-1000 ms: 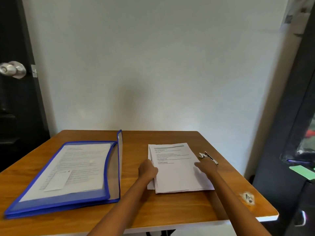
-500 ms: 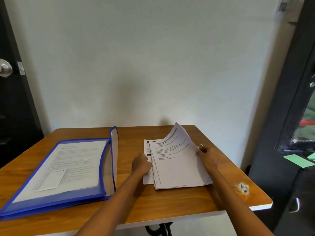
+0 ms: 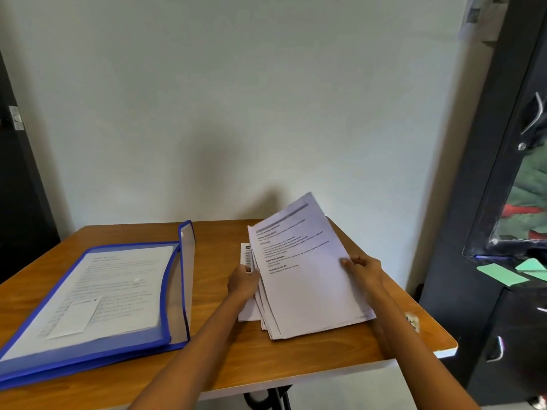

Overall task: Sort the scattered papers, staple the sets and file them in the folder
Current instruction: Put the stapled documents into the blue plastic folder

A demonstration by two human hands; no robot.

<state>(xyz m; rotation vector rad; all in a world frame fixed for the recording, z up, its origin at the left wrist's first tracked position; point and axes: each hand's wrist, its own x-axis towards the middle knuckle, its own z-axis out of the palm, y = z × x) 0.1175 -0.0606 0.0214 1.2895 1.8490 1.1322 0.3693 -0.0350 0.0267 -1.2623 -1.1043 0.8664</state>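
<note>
1. While both arms reach out over the wooden table [image 3: 231,362], the right hand [image 3: 365,272] grips the right edge of a stack of printed papers [image 3: 307,279], its fingers curled round the sheets with the thumb on top.
2. The stack's far end is lifted off the table and tilts up toward the wall, while its near end rests on the wood close to the table's front edge.
3. The left hand [image 3: 243,282] sits at the stack's left edge, fingers curled in against the sheets; it appears to be holding them there, though the exact grip is hidden from where I stand.
4. Under the raised stack, a few more sheets [image 3: 246,255] lie flat on the table, poking out on the left side by the left hand.
5. The top page of the lifted stack shows a grey bar near its head and several lines of dark print below it, too small to read.
6. A blue-edged clear folder [image 3: 165,291] lies on the left part of the table, well apart from the stack, its flap standing up along its right side.
7. Inside the folder, a printed page [image 3: 124,279] shows through the clear cover, and a smaller white slip [image 3: 75,318] lies over its near left part.
</note>
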